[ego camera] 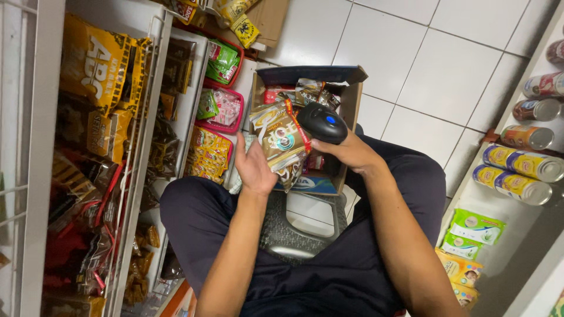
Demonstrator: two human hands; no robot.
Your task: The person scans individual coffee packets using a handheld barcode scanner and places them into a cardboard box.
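Left hand (254,167) gripping brown sachet bundle (282,141); right hand (348,151) closed around black scanner (322,122), above open cardboard box (352,97).

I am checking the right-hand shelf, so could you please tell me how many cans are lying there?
7, though more may be hidden. One is cut off at the top edge, then, and three blue-and-yellow ones lower.
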